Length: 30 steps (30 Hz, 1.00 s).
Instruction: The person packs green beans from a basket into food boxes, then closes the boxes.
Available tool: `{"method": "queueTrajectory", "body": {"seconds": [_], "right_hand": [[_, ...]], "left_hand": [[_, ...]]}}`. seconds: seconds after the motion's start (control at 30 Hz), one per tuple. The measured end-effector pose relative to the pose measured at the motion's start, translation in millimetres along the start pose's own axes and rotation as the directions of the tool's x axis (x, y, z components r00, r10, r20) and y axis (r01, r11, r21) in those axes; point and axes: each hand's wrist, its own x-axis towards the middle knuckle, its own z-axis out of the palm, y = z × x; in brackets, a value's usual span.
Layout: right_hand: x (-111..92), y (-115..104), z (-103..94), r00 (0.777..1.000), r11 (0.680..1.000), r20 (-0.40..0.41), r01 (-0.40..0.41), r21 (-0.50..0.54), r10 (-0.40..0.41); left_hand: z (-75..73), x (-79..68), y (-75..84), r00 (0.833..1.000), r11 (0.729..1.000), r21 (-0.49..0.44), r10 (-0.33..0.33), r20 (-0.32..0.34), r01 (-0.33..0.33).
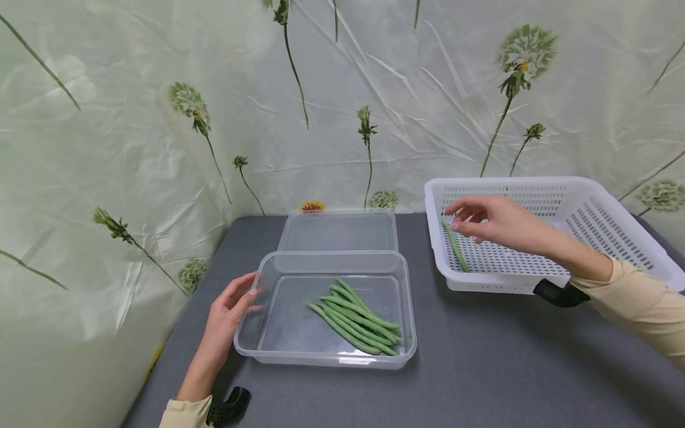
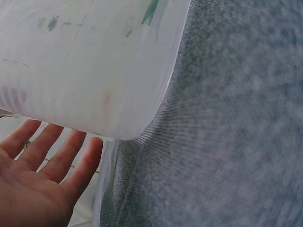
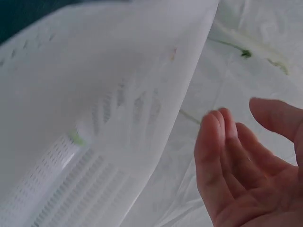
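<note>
A clear plastic container [image 1: 299,358] stands on the grey table, with several green beans [image 1: 358,321] lying together in its right half. My left hand [image 1: 222,318] is at the container's left side, fingers loosely extended along the outer wall; in the left wrist view the fingertips [image 2: 94,146] are right at its edge. Over the left part of a white perforated basket [image 1: 492,283] hovers my right hand [image 1: 505,223], fingers bent and thumb apart, holding nothing. Just below those fingertips, one green bean [image 1: 455,246] leans against the basket's left inner wall.
Behind the container lies a flat translucent lid [image 1: 339,230]. The dark grey table [image 1: 455,362] runs back to a pale floral sheet [image 1: 332,148] hung at the rear and left. The basket stands at the back right.
</note>
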Motion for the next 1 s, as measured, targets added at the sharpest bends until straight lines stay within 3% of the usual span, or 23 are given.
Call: {"method": "queueTrajectory", "body": {"seconds": [0.2,0.43,0.73,1.0], "right_hand": [[25,20,-10.8,0.989,0.999,0.145,-0.016,0.046,0.009],[51,58,-11.6,0.973,0.995,0.231,-0.031,0.099,0.007],[65,105,3.6,0.927,0.961,0.363,-0.185,0.207,0.1],[68,124,17.3,0.895,0.919,0.404,-0.305,0.25,0.188]], "left_hand": [[-1.4,-0.8,-1.0,1.0,1.0,-0.01,-0.01,0.003,0.01],[-0.8,-0.6,-1.1,1.0,1.0,-0.027,-0.006,0.004,0.006],[0.5,-0.2,-0.9,1.0,0.999,-0.028,-0.014,0.003,0.014],[-0.4,0.6,-1.3,1.0,1.0,-0.014,-0.016,0.001,0.016]]}}
